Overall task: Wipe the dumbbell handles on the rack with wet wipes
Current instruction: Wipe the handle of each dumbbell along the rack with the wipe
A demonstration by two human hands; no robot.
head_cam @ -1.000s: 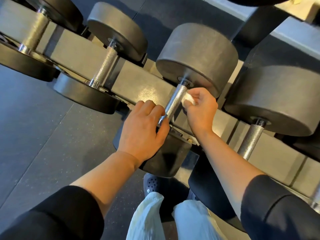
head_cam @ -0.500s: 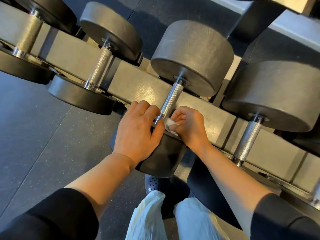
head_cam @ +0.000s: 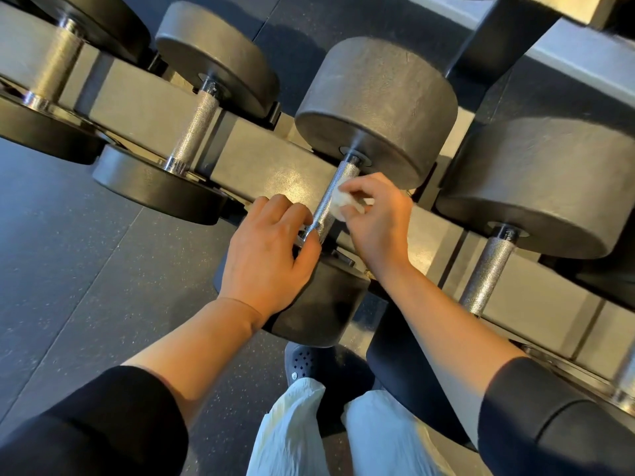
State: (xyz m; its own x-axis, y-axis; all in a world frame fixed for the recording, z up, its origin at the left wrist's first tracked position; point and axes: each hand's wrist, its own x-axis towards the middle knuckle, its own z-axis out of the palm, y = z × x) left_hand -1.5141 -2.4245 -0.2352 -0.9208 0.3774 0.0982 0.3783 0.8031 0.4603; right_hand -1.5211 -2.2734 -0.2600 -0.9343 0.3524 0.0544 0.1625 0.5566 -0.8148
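A black dumbbell with a knurled metal handle [head_cam: 329, 203] lies across the grey rack [head_cam: 151, 94] in the middle of the view. My right hand [head_cam: 377, 224] pinches a crumpled white wet wipe [head_cam: 340, 205] against the right side of that handle, near its middle. My left hand [head_cam: 266, 255] rests on the dumbbell's near black head [head_cam: 319, 304], its fingers curled round the lower end of the handle. The far head [head_cam: 378, 108] sits beyond the rack bar.
More dumbbells lie on the rack: one with a handle [head_cam: 194, 132] to the left, another handle [head_cam: 488, 269] to the right, a third at the far left [head_cam: 51, 70]. Dark rubber floor [head_cam: 75, 269] spreads on the left. My legs and a dark shoe [head_cam: 302, 362] are below.
My right hand slid the wipe down the handle to its near end, then back up towards the middle. My left hand stayed on the near head.
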